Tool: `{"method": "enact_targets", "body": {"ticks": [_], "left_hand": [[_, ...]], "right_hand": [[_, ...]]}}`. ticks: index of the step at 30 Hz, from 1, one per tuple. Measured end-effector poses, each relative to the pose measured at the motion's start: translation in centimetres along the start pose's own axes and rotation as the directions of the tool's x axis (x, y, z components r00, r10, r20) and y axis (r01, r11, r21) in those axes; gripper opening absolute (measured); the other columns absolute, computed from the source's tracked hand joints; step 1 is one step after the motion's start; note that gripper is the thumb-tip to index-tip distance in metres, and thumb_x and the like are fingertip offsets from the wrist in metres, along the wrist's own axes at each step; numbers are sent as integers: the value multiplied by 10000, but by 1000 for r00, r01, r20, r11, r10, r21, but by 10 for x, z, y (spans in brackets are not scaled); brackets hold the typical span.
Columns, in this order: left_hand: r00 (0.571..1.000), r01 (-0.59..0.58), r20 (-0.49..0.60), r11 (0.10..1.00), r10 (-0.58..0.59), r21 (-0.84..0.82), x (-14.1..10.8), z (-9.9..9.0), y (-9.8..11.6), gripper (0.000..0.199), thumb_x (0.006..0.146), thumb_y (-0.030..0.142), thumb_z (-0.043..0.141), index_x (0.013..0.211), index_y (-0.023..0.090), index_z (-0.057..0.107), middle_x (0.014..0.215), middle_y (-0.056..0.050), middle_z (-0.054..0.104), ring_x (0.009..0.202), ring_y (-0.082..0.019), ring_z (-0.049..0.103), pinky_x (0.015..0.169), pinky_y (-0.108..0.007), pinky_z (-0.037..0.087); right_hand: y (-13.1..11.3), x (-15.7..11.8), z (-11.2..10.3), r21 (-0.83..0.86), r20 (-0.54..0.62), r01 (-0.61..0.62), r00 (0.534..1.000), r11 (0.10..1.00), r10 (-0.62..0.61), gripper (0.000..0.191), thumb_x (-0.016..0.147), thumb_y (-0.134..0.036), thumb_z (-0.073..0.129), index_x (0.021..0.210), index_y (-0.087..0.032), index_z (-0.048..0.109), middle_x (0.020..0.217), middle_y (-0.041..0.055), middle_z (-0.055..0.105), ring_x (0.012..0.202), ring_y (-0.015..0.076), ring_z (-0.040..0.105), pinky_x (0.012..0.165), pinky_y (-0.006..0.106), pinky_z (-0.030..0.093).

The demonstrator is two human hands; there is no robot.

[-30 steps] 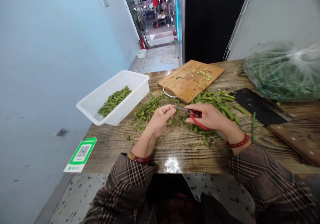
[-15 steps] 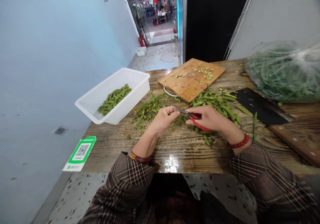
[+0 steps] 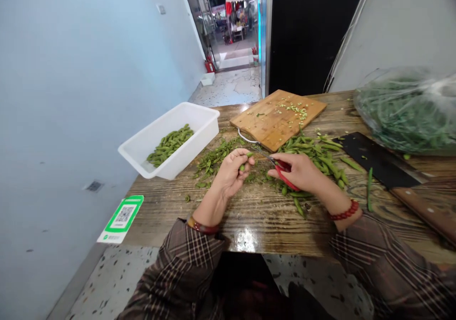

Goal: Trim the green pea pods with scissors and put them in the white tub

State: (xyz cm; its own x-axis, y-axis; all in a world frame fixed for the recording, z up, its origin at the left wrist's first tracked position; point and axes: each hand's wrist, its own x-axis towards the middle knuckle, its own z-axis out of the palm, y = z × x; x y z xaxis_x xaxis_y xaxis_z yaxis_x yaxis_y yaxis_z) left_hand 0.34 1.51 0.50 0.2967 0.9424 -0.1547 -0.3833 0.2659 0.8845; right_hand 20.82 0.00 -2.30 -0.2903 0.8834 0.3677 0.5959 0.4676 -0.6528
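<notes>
Between the fingers of my left hand (image 3: 231, 171) is a green pod (image 3: 242, 167). My right hand (image 3: 299, 170) grips red-handled scissors (image 3: 284, 172), whose blades point up and left, a little apart from my left hand. Green pods (image 3: 320, 156) lie heaped beyond and beside my right hand. Small pods and trimmings (image 3: 217, 157) are scattered on the wooden table (image 3: 171, 225) beyond my left hand. A white tub (image 3: 199, 132) at the left holds more pods.
A wooden cutting board (image 3: 265, 120) with small green bits lies at the back. On the right are a cleaver (image 3: 379, 160) and a clear bag of greens (image 3: 406, 115). A green QR card (image 3: 123, 215) sits at the left table edge.
My hands have moved apart, and the scissors' blades have come away from my left fingers. The whole view has shifted slightly, with things appearing lower and further right.
</notes>
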Motion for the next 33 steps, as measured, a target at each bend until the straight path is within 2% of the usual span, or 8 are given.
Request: {"method": "enact_targets", "body": {"ticks": [4, 10, 17, 25, 33], "left_hand": [[1000, -9, -2, 998, 9, -59, -1, 2, -2, 266, 629, 164, 703, 820, 150, 518, 650, 15, 619, 402, -4, 324, 366, -124, 174], [997, 39, 73, 998, -35, -55, -3, 8, -9, 236, 663, 168, 697, 822, 146, 524, 659, -7, 646, 398, -7, 329, 373, -130, 180], [991, 74, 114, 994, -64, -86, -5, 9, -12, 241, 676, 185, 704, 791, 148, 496, 649, 12, 614, 398, 2, 320, 377, -128, 177], [987, 77, 148, 992, -61, -100, -7, 14, -16, 223, 692, 184, 681, 799, 146, 489, 663, 2, 617, 409, -8, 347, 378, -137, 194], [991, 58, 124, 997, -51, -57, -7, 12, -15, 239, 685, 173, 660, 818, 172, 461, 613, 29, 587, 400, -14, 355, 383, -126, 194]], "right_hand": [[-1, 0, 3, -7, 19, 58, 998, 998, -58, 426, 766, -509, 670, 1059, -201, 688, 690, 15, 609, 589, 147, 522, 558, 254, 416], [-5, 0, 5, 23, 45, 102, 994, 995, -103, 369, 786, -479, 661, 1037, -210, 683, 739, 27, 607, 613, 147, 514, 569, 255, 419], [-4, -1, 8, 33, 19, 107, 994, 994, -108, 348, 807, -475, 639, 1026, -208, 680, 827, 54, 655, 662, 163, 557, 603, 268, 442], [-11, -2, 8, 31, -18, 112, 994, 993, -111, 381, 805, -458, 645, 1080, -193, 645, 802, 38, 632, 660, 158, 555, 615, 264, 451], [-4, -4, 9, -5, -3, 116, 993, 993, -116, 367, 819, -482, 622, 1044, -197, 675, 793, 44, 655, 638, 156, 562, 603, 262, 446]]}}
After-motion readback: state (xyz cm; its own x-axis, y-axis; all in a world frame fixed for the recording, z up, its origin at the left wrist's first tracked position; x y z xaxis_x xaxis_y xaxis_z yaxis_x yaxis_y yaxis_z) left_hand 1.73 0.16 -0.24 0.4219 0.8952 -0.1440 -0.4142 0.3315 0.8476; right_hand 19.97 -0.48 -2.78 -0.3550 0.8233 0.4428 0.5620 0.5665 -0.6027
